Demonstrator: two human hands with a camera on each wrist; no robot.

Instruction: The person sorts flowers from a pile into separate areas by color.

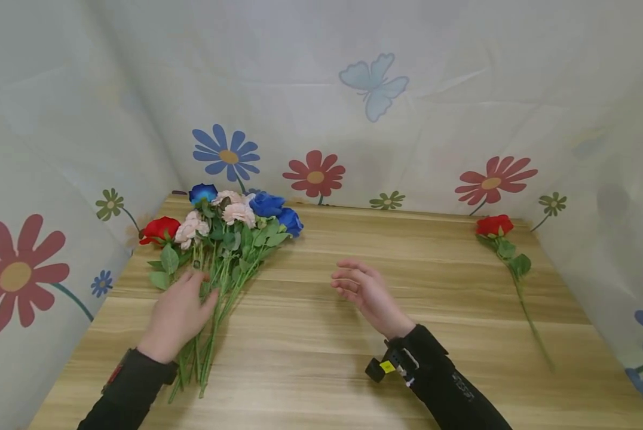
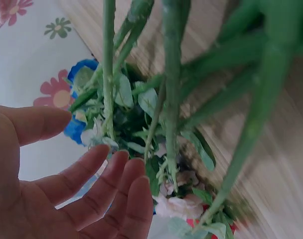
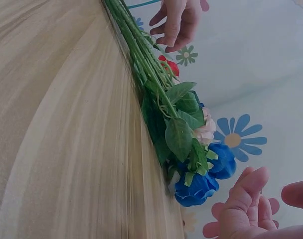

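Note:
A bunch of flowers lies at the left of the table, with a red rose, pale pink flowers, blue roses and long green stems. My left hand is over the stems, below the flower heads. In the left wrist view its fingers are spread and relaxed, with the thumb well apart from them and no stem between. My right hand hovers over the middle of the table, fingers loosely bent and holding nothing. In the right wrist view, blue roses show beyond its fingers.
A single red rose with a leafy stem lies by itself at the right of the wooden table. Behind and along both sides hangs a pale cloth printed with flowers and a butterfly.

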